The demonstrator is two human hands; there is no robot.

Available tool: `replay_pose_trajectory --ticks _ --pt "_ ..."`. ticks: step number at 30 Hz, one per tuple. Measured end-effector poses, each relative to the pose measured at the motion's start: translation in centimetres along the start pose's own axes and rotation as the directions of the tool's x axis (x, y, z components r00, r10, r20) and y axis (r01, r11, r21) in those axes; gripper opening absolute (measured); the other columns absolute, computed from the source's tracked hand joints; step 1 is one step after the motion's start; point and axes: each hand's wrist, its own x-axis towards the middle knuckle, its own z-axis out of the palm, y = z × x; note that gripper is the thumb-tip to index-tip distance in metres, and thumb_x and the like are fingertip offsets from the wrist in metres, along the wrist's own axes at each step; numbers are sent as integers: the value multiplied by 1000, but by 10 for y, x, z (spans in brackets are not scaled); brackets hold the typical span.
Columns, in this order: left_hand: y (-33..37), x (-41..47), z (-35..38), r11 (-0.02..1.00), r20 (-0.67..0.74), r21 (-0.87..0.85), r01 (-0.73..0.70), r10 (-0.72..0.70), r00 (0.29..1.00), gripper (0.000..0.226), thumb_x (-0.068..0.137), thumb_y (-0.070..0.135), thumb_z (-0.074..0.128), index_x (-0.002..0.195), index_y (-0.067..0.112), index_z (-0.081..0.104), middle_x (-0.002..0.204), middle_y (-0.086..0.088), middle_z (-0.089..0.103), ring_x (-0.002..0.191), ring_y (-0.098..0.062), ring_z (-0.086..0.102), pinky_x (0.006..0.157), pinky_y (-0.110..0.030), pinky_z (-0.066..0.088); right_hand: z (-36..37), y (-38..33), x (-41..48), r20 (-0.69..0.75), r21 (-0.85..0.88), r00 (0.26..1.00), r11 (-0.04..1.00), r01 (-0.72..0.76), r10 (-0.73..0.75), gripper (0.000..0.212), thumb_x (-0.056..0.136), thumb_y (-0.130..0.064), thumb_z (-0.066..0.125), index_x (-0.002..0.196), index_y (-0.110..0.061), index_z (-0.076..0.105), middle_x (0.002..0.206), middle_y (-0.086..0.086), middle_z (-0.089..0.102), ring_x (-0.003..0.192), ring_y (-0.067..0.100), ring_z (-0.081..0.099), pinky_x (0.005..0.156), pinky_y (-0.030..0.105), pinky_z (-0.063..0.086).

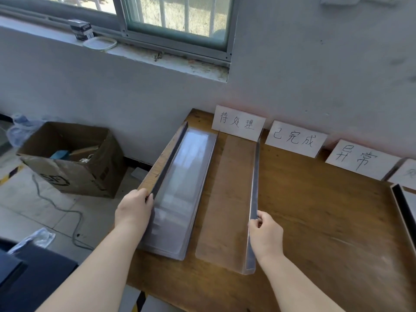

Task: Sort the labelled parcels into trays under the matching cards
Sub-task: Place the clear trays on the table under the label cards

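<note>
Cardboard box [72, 158]: on the floor left of the table [326, 221], flaps open. Its contents are too jumbled for me to call them parcels.
Left hand [134, 210]: fingers curled over the near end of the left tray's outer wall, gripping it.
Left tray [180, 188]: clear plastic, along the table's left edge. Its long axis runs from me toward the wall, slanting rightward at the far end, with no card above it.
Right tray [225, 199]: clear, just beside the left tray on the same heading. Its far end meets the first card [238, 122].
Right hand [265, 233]: pinching the near part of the right tray's right wall.
Second card [295, 139], third card [358, 159]: propped against the wall, right of both trays.
Dark-rimmed tray [403, 210]: cut off at the right edge.
Parcels: I cannot find any in view.
Deciding relation: I judge the unserved cards lie rightward of both grips. A tray would go sideways with its axis kept toward the wall, and the right hand is nearer.
</note>
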Motion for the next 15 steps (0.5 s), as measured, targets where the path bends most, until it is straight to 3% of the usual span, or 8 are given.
replay_pose_trajectory --ticks 5,10,15 --pt "10 -8 -4 990 -121 -124 -64 49 991 22 95 24 54 83 7 62 79 -4 56 68 -20 51 58 -27 35 -2 9 4 7 -8 1000 1000 5 -5 34 95 -15 47 127 -11 57 107 6 66 88 19 62 64 21 43" --pt "30 -13 -17 972 -198 -199 -125 85 976 22 94 21 54 81 5 59 78 -6 55 68 -21 51 57 -28 36 -12 23 3 -16 -30 1000 999 12 -12 35 95 -15 47 129 -10 55 113 7 65 98 20 61 78 26 50" --pt "66 -28 -20 948 -215 -211 -239 194 957 17 93 20 56 81 9 58 80 -2 55 69 -21 52 59 -29 42 -36 51 4 -50 -45 999 999 -2 0 37 96 -15 48 132 -8 52 115 6 64 99 19 61 81 27 51"
